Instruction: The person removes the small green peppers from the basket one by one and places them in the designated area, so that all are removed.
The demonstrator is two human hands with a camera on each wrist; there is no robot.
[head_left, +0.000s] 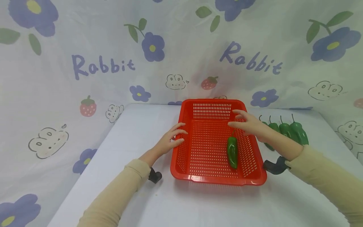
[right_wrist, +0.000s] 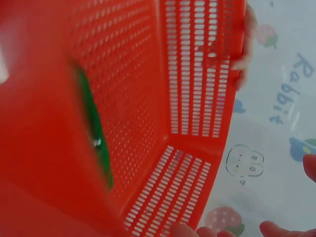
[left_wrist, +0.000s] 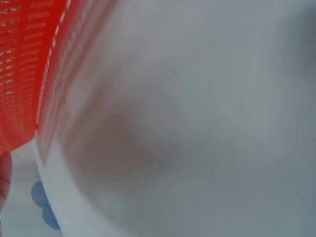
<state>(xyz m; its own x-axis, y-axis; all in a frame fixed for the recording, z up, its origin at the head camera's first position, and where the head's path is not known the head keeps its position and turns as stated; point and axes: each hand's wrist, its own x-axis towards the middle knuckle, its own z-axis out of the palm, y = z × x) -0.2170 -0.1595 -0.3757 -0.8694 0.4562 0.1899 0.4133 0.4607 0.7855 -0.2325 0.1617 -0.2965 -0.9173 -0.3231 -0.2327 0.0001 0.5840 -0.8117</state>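
A red plastic basket (head_left: 211,179) with slotted walls stands on the white table. Inside it, toward the right wall, lies one green pepper (head_left: 232,152); the same pepper (right_wrist: 96,131) is blurred in the right wrist view. My left hand (head_left: 171,138) is at the basket's left rim with its fingers loosely spread; whether they touch the rim is unclear. Over the right wall hovers my right hand (head_left: 248,123), fingers apart and nothing between them. Only a fingertip (left_wrist: 4,173) of the left hand shows in its own wrist view.
Several green peppers (head_left: 286,129) lie side by side on the table to the right, partly behind my right forearm. A printed curtain (head_left: 113,37) with flowers and rabbits hangs behind the table (head_left: 141,126). Each wrist carries a black device (head_left: 276,165).
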